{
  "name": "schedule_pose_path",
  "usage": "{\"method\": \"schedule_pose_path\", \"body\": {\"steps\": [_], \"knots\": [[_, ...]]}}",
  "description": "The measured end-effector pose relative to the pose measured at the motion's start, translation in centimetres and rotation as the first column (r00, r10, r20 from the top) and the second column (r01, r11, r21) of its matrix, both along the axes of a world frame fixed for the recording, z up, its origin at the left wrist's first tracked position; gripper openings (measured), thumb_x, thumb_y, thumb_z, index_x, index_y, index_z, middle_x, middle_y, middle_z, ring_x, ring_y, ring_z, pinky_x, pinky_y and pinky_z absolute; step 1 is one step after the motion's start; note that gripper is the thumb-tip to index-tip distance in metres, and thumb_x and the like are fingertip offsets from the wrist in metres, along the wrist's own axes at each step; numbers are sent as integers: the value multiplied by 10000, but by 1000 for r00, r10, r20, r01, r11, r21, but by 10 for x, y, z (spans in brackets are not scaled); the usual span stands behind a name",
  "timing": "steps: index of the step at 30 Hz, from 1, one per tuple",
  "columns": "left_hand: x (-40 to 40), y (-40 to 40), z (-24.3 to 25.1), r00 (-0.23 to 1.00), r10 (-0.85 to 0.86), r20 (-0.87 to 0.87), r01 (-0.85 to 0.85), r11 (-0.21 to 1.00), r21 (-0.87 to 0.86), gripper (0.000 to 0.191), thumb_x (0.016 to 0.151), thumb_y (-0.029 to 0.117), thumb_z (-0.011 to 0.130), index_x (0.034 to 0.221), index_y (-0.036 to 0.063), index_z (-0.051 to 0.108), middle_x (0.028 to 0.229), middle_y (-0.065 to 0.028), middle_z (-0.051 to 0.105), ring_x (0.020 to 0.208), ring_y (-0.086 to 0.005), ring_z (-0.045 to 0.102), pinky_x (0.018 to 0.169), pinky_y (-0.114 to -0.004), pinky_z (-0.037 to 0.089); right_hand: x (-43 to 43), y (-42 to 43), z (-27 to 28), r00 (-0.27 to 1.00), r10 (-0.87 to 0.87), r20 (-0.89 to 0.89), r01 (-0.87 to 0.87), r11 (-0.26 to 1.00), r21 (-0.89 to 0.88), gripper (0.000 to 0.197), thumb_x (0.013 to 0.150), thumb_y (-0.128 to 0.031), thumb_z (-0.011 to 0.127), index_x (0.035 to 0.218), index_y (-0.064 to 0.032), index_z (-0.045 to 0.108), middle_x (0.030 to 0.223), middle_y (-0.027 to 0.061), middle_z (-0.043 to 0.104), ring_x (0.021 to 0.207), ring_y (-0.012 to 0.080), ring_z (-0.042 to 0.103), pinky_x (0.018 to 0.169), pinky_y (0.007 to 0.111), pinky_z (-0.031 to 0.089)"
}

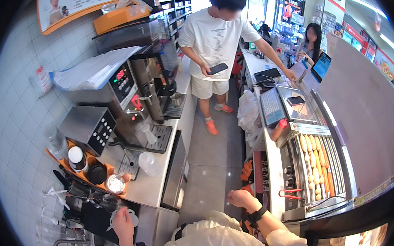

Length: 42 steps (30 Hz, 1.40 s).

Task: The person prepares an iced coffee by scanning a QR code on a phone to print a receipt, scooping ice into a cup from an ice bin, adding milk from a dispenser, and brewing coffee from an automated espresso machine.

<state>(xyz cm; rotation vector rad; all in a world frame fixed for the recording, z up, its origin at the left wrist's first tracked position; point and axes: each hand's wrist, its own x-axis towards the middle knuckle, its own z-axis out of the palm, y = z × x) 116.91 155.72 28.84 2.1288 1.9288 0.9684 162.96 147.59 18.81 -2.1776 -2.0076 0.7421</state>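
Note:
My left hand is low at the left, over a white lid-like item on a black mat; whether the fingers grip it cannot be told. My right hand hangs over the aisle, fingers curled, with a black watch on the wrist; its palm is hidden. Ahead of my left hand are an orange organizer with cups and jars, and a clear plastic cup on the counter. Right of my right hand, red-handled tongs lie by a roller grill bearing sausages.
A person in white stands up the aisle, holding a phone and reaching across the right counter. Another person sits or stands beyond it. Drink machines line the left counter. A red-capped bottle stands near the grill.

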Motion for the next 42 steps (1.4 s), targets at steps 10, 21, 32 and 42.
{"method": "schedule_pose_path", "body": {"steps": [10,21,32,42], "knots": [[140,113,10,930,-367,16,367,930,-10,110,846,82,575,932,34,624,898,-148,649,837,-329,623,747,-399,495,58,-27,-11,952,-304,-26,292,933,-213,343,858,-338,572,1040,-57,648,938,160,675,907,314,641,790,402,507],[240,250,3,895,-445,39,447,892,-68,142,863,125,577,960,47,645,892,-135,659,810,-292,640,720,-370,499,115,79,-9,919,-394,11,377,872,-313,365,865,-352,572,1076,-62,639,999,160,667,977,311,622,844,397,488],[289,346,1,851,-523,58,526,841,-126,132,849,145,589,935,59,642,863,-121,655,807,-299,630,699,-391,499,180,208,-15,928,-371,17,368,914,-171,351,853,-351,566,1078,-91,636,935,150,677,912,324,639,806,418,503],[249,349,-3,960,-274,62,281,940,-191,158,850,156,578,941,45,641,865,-136,649,825,-321,624,714,-401,494,299,421,85,937,-329,115,320,943,92,714,823,-242,575,1422,-60,231,1087,248,619,973,411,613,863,506,467]]}}
